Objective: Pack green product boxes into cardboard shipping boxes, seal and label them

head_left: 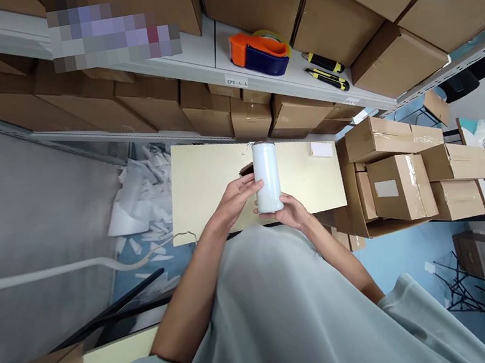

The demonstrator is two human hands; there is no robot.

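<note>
Taking the white cylinder (266, 176) as the landmark and reading leftward first, a heap of white paper scraps (145, 191) lies on the floor well off to its left, beyond the edge of the pale yellow table (205, 181) over which the cylinder is held. The left hand (236, 199) meets the cylinder's left side, fingers spread open and laid flat along the wall rather than wrapped round it. The cylinder itself stands nearly upright, just above the tabletop, with a small dark thing half hidden behind its left edge that cannot be made out. The right hand (292, 210) cups the bottom end from the lower right, fingers curled closed about the base, so it seems to carry most of the weight. To handle this well, the person would likely want the left palm pressing squarely while the right steadies the base, since a smooth wall may slip. Above and right of the cylinder, on the shelf, sits an orange and blue tape dispenser (259, 53), then two utility knives (325, 70); farther right are stacked cardboard boxes (401, 181).
</note>
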